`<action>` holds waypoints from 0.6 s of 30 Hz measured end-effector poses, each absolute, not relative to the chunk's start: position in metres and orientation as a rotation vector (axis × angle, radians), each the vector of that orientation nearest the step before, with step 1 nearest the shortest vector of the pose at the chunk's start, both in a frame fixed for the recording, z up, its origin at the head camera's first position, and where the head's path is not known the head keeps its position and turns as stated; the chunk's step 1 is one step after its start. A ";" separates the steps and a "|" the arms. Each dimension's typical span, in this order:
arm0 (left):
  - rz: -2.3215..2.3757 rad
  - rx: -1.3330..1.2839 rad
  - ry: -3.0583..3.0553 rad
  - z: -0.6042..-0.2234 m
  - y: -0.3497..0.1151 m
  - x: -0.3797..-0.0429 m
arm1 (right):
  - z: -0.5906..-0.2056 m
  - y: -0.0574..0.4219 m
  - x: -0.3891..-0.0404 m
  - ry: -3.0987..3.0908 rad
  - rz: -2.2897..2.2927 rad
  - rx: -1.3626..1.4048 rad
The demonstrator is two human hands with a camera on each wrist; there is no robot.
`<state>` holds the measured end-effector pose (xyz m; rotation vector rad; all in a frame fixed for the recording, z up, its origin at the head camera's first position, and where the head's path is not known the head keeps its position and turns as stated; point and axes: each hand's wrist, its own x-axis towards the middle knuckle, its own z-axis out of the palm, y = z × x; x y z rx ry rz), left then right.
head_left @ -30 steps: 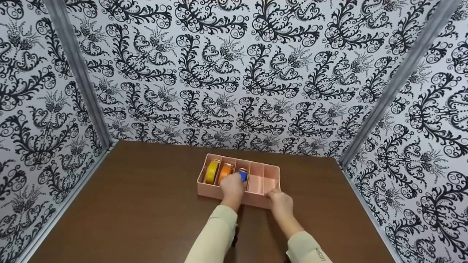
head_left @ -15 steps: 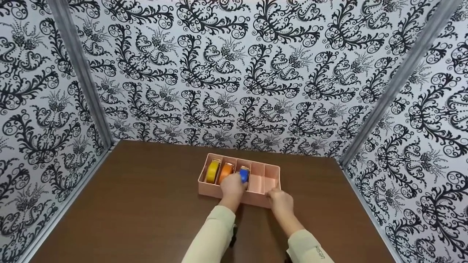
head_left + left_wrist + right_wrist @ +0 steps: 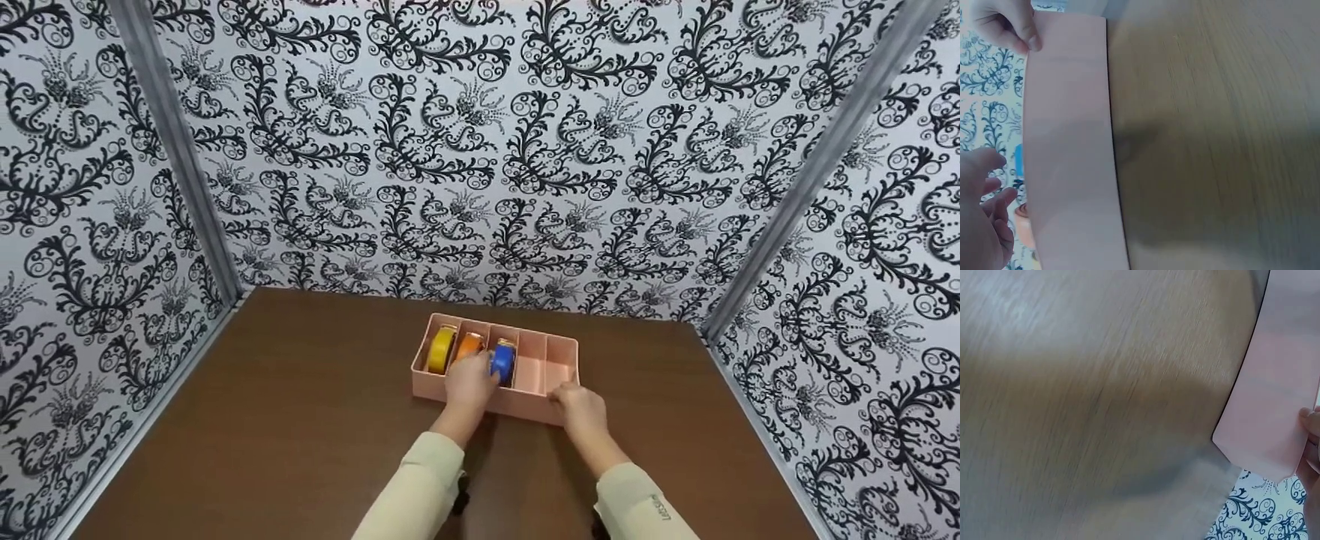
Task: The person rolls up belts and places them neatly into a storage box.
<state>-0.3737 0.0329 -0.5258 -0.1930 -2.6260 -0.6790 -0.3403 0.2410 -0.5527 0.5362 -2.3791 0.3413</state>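
A pink divided organizer box (image 3: 525, 406) stands on the brown table. Its leftmost compartment holds a yellow coiled strap (image 3: 441, 350), the second an orange coiled strap (image 3: 469, 346), the third a blue coiled strap (image 3: 504, 361). Shiny metal pieces show at their far ends, as on rolled belts. My left hand (image 3: 469, 384) is over the front wall beside the blue coil, partly covering the orange one; in the left wrist view its thumb and fingers (image 3: 1000, 211) are spread apart with nothing between them. My right hand (image 3: 583, 409) pinches the front rim near the box's right corner.
The brown table (image 3: 300, 420) extends around the box on every side. Black-and-white patterned walls (image 3: 450, 150) enclose it at the back and sides, with grey corner posts (image 3: 176, 142).
My left hand has let go of the blue coil and drawn slightly left, so more of the coil shows. The right hand keeps its hold on the rim.
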 end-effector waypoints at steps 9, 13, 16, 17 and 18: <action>-0.543 -0.196 -2.528 -0.516 -0.004 -0.362 | -0.548 0.241 -0.351 -2.396 0.293 0.544; -0.568 -0.188 -2.539 -0.513 -0.021 -0.352 | -0.551 0.249 -0.354 -2.419 0.245 0.494; -0.562 -0.195 -2.514 -0.512 -0.034 -0.346 | -0.553 0.256 -0.356 -2.416 0.213 0.467; -0.556 -0.191 -2.512 -0.512 -0.039 -0.344 | -0.553 0.258 -0.356 -2.411 0.194 0.464; -0.550 -0.184 -2.510 -0.512 -0.043 -0.342 | -0.554 0.261 -0.357 -2.395 0.169 0.473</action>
